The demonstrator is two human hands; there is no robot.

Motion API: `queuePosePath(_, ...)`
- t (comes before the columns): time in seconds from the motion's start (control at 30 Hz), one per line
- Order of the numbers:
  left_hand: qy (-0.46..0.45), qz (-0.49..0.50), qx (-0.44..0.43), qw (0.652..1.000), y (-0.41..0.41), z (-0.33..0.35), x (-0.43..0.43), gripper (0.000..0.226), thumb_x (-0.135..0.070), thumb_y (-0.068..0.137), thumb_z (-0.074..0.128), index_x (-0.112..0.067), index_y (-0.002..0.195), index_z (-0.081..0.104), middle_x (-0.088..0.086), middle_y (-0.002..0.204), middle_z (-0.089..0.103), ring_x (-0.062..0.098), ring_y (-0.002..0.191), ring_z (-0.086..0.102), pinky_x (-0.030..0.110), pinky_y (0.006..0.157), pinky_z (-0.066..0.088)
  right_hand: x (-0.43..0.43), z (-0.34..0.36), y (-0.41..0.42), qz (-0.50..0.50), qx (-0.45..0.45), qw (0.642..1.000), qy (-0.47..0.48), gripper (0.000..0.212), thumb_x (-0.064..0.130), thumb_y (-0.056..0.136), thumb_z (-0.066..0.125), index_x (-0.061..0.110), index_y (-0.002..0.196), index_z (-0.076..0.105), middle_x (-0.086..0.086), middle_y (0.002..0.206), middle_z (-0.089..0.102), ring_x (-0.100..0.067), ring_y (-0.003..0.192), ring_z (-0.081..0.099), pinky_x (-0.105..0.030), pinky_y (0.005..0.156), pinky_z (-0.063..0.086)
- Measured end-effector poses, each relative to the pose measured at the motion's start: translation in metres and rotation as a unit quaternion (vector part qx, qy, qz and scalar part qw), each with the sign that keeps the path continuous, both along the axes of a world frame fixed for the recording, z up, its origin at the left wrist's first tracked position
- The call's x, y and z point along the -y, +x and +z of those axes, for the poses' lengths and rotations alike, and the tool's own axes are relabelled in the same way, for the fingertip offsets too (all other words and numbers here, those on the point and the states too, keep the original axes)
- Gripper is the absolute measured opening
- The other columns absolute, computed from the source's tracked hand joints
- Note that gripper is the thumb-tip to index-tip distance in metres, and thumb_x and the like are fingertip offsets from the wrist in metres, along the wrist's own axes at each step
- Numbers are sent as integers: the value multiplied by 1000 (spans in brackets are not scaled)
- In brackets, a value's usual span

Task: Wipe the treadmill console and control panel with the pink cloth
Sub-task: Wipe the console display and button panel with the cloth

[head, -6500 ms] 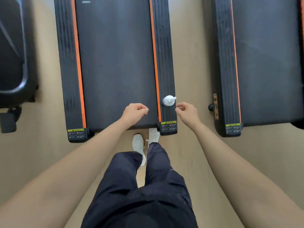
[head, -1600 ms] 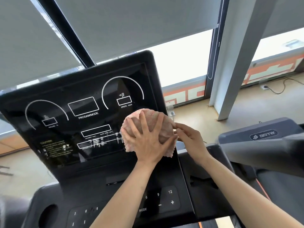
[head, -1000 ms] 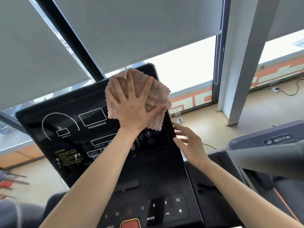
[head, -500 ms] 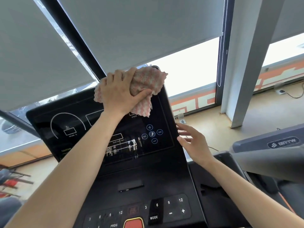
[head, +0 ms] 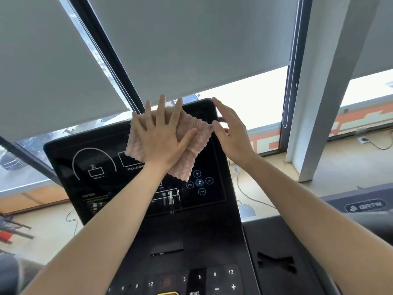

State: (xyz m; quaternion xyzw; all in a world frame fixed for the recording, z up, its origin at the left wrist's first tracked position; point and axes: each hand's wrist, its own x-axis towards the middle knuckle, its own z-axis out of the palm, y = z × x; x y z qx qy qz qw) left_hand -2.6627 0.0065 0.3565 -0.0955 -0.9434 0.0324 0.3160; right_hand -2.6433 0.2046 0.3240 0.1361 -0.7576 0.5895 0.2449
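The pink cloth (head: 195,135) lies flat against the upper middle of the black treadmill console screen (head: 95,167). My left hand (head: 161,137) presses on it with fingers spread flat, covering most of it. My right hand (head: 231,133) is at the screen's upper right edge, fingers apart, its fingertips touching the cloth's right corner. Below the screen sits the control panel (head: 212,277) with numbered keys, a MODE key and plus and minus keys.
Grey roller blinds (head: 191,39) and dark window frames fill the top. A grey pillar (head: 319,92) stands at the right. A neighbouring treadmill console (head: 365,206) is at the right edge. Cables (head: 251,196) trail on the beige floor behind the console.
My left hand went from gripping the bunched cloth at the screen's top to pressing it flat and spread. My right hand rose from the screen's right side to its upper right corner.
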Motion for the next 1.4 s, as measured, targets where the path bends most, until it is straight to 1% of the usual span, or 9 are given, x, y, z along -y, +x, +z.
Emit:
queuePosePath(0.1,11,29,12,999,20,-35,-3,85,-84,92,26,-42,163,5,11,174,-3,50,157,-4,76,120,0,3,-2,-9,-13,-24,999,31,55,13,102,47,30,153,38,6,147,44,-8,126,50,-38,102,52)
queuePosePath(0.2,25,38,36,998,51,-88,-4,88,-85,91,29,-39,164,10,14,172,-8,52,156,-3,76,119,2,8,-14,-5,-20,-36,998,53,60,11,101,45,24,157,29,2,157,37,-7,143,36,-18,115,34)
queuePosePath(0.5,92,74,111,987,114,-195,-4,111,-83,89,35,-12,162,-9,23,171,-4,40,159,-11,71,123,3,16,-35,2,-30,-20,998,54,59,14,105,41,21,159,17,11,150,36,19,132,27,3,104,21)
queuePosePath(0.7,102,76,118,985,112,-195,-1,115,-85,90,28,-1,161,-8,19,171,-8,36,160,-11,65,127,3,21,-42,-3,-36,-8,998,50,58,21,107,35,23,161,12,-12,144,47,20,112,40,3,95,27)
queuePosePath(1.0,55,77,44,994,60,-120,32,111,-84,91,22,-3,161,-7,17,171,-8,36,161,-1,63,128,2,21,-41,2,-41,7,997,60,59,20,107,37,27,160,13,1,149,45,28,118,34,6,95,24)
queuePosePath(1.1,55,69,16,996,38,-84,46,109,-82,92,24,-2,162,-2,18,173,-2,34,161,-2,62,128,1,18,-41,2,-39,11,998,51,59,20,106,39,29,160,16,48,141,27,30,124,29,-5,106,25)
queuePosePath(1.2,57,64,7,996,21,-54,56,107,-81,93,20,-3,163,-2,18,173,-2,33,161,-3,63,127,0,16,-38,3,-24,7,998,59,60,23,106,41,36,158,16,59,133,22,11,131,41,-32,113,40)
queuePosePath(1.27,56,62,0,997,14,-40,60,106,-81,93,16,-4,163,-1,18,173,-2,33,161,-3,63,127,0,16,-36,6,-27,2,998,57,60,24,106,42,39,158,17,52,135,29,-6,129,50,-43,110,46)
queuePosePath(1.4,54,55,-13,997,0,-17,72,99,-81,93,16,-13,164,4,11,175,2,31,161,-2,62,127,-1,18,-32,7,-64,-15,997,50,59,21,103,45,32,156,24,8,151,36,-8,137,41,-46,112,43)
